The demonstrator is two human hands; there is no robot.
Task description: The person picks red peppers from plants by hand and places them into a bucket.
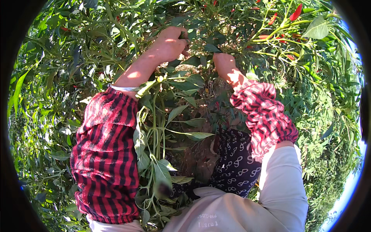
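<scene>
Reaching into the bush at upper centre, the left hand pinched a hidden stem; the right hand's grip could not be told.

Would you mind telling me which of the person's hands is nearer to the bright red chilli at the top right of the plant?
Right. The right hand lies below and left of the red chilli; the left hand is farther left, deep in the leaves.

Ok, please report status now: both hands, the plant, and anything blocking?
Left hand closed among chili plant leaves. Right hand reaching into foliage, fingers hidden. Red chilies hanging upper right. Leafy stems crowd between forearms.
</scene>
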